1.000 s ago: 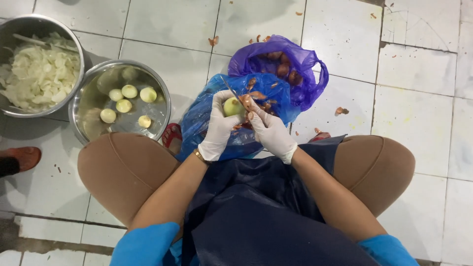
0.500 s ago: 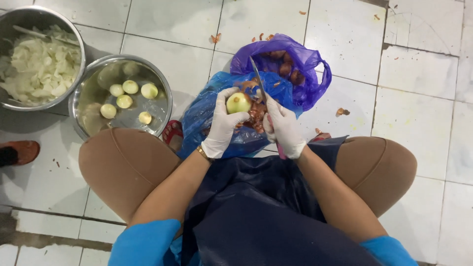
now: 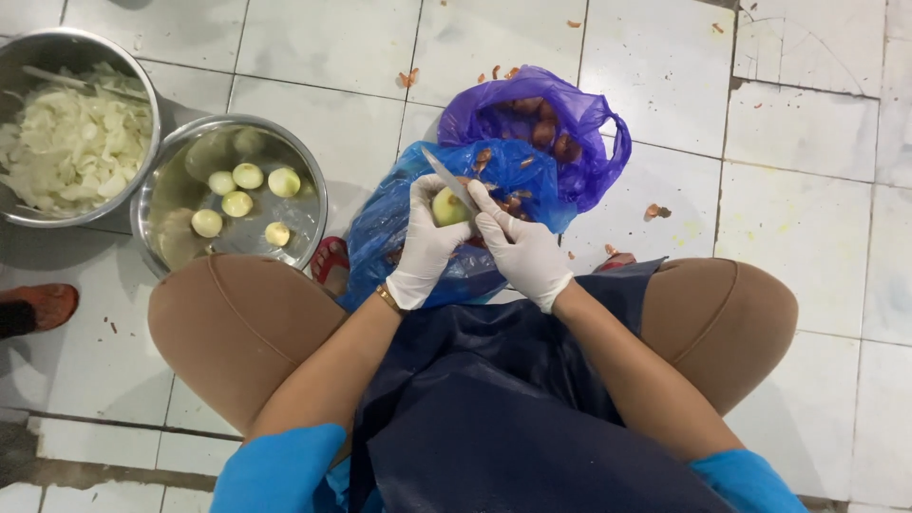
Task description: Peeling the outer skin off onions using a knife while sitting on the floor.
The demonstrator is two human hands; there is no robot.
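Apron (image 3: 494,399) and knees nearest. Left hand (image 3: 425,249), gloved, wraps around a peeled onion (image 3: 448,206) held over the blue bag (image 3: 399,228). Right hand (image 3: 518,252) clamps a knife (image 3: 446,179), blade laid on the onion's top. Onion looks small, firm, light, likely slick once peeled; cupping its sides seems safest, fingers off the blade edge. Purple bag (image 3: 541,128) with unpeeled onions just beyond. Bowl (image 3: 313,204) of peeled ones at left, near; open tile to the right.

Steel bowl of sliced onion (image 3: 66,142) beside bowl of peeled onions (image 3: 233,195)
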